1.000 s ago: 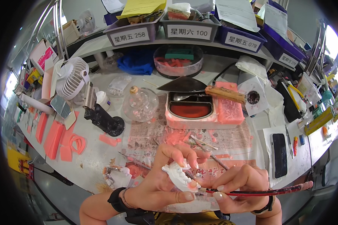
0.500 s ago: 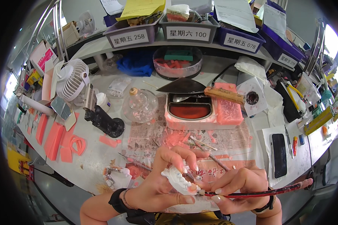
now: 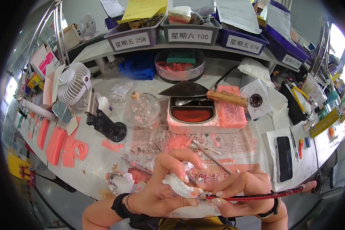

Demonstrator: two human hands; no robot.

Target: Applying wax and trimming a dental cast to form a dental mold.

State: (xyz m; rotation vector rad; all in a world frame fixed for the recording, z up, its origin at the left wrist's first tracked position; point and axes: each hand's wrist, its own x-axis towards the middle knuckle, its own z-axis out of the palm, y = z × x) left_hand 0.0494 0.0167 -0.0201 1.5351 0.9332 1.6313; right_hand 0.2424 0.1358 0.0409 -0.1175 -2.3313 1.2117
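Observation:
My left hand (image 3: 151,201) is closed around a white plaster dental model (image 3: 176,185), thumb below and fingers above. Pink wax sits at the model's right end. Between the fingers and thumb of my right hand (image 3: 243,188) is a slim tool with a red-and-black handle (image 3: 257,197). Its tip meets the model beside the pink wax; the exact tip shape is hard to make out. The handle's pinkish end points off to the right. Newspaper (image 3: 237,147) strewn with pink wax scraps (image 3: 178,141) lies beyond both hands.
Behind the newspaper stands a wax pot (image 3: 192,124) with a wooden-handled blade (image 3: 184,89) across it. Left of it are a glass alcohol lamp (image 3: 142,111), a black upright torch (image 3: 107,128), a fan (image 3: 71,84) and pink wax sheets (image 3: 56,142). A phone (image 3: 284,159) lies right.
Both hands stay together with the model and tool, shifting only slightly. The model is tilted a little differently, and the tool's far end has moved slightly. The surroundings shift slightly in the view.

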